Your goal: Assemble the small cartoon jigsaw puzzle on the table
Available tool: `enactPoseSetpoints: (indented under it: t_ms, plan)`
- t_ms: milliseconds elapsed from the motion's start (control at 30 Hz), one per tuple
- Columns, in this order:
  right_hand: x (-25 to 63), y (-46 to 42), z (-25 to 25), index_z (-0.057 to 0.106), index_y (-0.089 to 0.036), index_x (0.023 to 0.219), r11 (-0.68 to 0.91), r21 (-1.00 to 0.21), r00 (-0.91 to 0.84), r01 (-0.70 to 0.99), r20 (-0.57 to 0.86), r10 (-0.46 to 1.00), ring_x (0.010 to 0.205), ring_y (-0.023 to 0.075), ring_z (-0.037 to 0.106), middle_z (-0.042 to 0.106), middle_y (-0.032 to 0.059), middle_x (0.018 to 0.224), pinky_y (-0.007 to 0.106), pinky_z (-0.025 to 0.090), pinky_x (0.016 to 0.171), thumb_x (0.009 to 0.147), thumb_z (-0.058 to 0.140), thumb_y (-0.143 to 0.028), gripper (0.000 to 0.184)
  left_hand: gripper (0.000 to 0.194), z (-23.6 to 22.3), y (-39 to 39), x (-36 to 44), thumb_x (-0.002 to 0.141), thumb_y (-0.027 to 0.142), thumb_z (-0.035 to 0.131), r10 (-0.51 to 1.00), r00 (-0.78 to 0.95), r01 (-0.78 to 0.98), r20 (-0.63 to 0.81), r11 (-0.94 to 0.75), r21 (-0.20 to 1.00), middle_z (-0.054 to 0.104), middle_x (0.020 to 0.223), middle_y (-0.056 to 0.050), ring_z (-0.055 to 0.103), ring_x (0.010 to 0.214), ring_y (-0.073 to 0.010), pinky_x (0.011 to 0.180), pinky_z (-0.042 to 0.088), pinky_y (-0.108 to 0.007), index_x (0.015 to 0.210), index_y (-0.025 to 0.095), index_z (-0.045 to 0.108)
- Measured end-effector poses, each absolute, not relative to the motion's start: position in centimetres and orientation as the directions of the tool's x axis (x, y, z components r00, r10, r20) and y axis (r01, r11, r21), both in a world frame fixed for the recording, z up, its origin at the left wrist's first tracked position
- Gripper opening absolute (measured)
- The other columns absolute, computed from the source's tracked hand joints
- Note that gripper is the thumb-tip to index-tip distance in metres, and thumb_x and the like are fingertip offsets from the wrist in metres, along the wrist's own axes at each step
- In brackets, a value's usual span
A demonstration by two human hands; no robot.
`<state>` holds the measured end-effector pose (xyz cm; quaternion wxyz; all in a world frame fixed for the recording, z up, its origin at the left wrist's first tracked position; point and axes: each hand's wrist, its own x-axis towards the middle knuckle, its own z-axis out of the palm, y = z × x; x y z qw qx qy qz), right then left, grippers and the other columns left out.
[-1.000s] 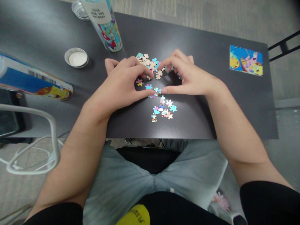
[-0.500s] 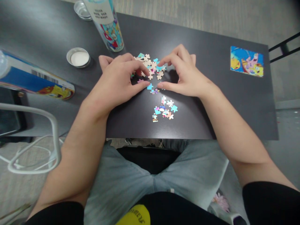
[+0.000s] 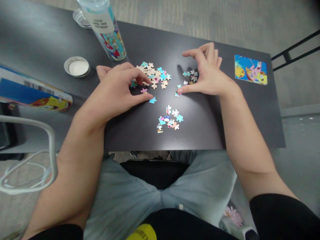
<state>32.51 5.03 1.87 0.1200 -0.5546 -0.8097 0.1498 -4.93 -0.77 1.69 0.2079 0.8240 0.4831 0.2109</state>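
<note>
Jigsaw pieces lie on the dark table in three groups. My left hand (image 3: 122, 85) rests at the left of the largest pile (image 3: 152, 75), fingers apart, its thumb tip touching a blue puzzle piece (image 3: 152, 100). A pink piece (image 3: 144, 90) lies between that thumb and fingers. To the right, my right hand (image 3: 206, 71) is spread, its thumb at a small light puzzle piece (image 3: 176, 94). Under and beside its palm is a second group of pieces (image 3: 193, 76), partly hidden. Closer to me lies a third cluster of coloured pieces (image 3: 171, 120).
A clear picture tube (image 3: 113, 43) stands at the back left, near two round metal lids (image 3: 77, 66). Another blue tube (image 3: 37, 88) is at the left, above a white curved frame (image 3: 51, 143). A cartoon picture card (image 3: 250, 70) lies at the far right.
My right hand has moved right, away from the left one, with small pieces by its thumb. My left hand has shifted slightly left, and the blue piece by its thumb sits further left too.
</note>
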Motion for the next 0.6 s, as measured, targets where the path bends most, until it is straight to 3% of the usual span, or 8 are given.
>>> enactPoseSetpoints:
  t_ms: [67,200,333,467,600]
  plan:
    - [33.4,5.7,1.6,0.062,-0.068,0.182,0.312,-0.382,-0.328,0.87,0.024,0.944,0.171,0.0599,0.047,0.064,0.0057,0.186,0.086,0.042,0.144,0.064,0.085,-0.13,0.135,0.045,1.5,-0.7,-4.9,0.111,0.072,0.088,0.879,0.457,0.693,0.134,-0.446,0.566,0.085,0.14,-0.005,0.076,0.124,-0.0396,0.127,0.038,-0.078,0.139,0.036,0.091]
    - [34.8,7.1,0.5,0.067,-0.049,0.183,0.32,-0.407,-0.305,0.856,0.104,0.947,0.169,0.0647,0.049,0.064,0.0188,0.179,0.093,0.044,0.132,0.08,0.06,-0.135,0.135,0.048,0.9,-0.6,-4.6,0.108,0.075,0.09,0.854,0.486,0.63,0.184,-0.488,0.604,0.083,0.137,-0.005,0.07,0.125,-0.0392,0.127,0.032,-0.075,0.134,0.034,0.091]
    - [35.1,7.5,0.2,0.056,-0.063,0.192,0.392,-0.357,-0.373,0.848,0.124,0.92,0.167,0.0654,0.048,0.074,0.0138,0.171,0.095,0.044,0.129,0.086,0.071,-0.126,0.124,0.048,0.5,-0.7,-4.2,0.106,0.077,0.092,0.819,0.528,0.575,0.225,-0.539,0.615,0.082,0.125,-0.005,0.063,0.125,-0.0388,0.124,0.032,-0.07,0.129,0.035,0.09]
    - [34.7,7.4,0.1,0.061,-0.054,0.192,0.393,-0.276,-0.381,0.877,0.096,0.919,0.166,0.0662,0.052,0.067,0.0173,0.178,0.095,0.046,0.127,0.088,0.06,-0.129,0.128,0.045,0.5,-0.9,-3.6,0.107,0.076,0.087,0.806,0.553,0.557,0.212,-0.547,0.625,0.081,0.121,-0.006,0.061,0.126,-0.0409,0.124,0.031,-0.07,0.128,0.036,0.091]
    - [34.2,6.9,0.2,0.068,-0.057,0.186,0.381,-0.369,-0.376,0.848,0.088,0.922,0.165,0.0609,0.048,0.071,0.0104,0.18,0.09,0.04,0.134,0.084,0.064,-0.129,0.125,0.04,1.0,-1.0,-3.1,0.107,0.069,0.088,0.813,0.559,0.578,0.162,-0.522,0.627,0.081,0.12,-0.006,0.064,0.124,-0.0403,0.125,0.03,-0.073,0.126,0.035,0.092]
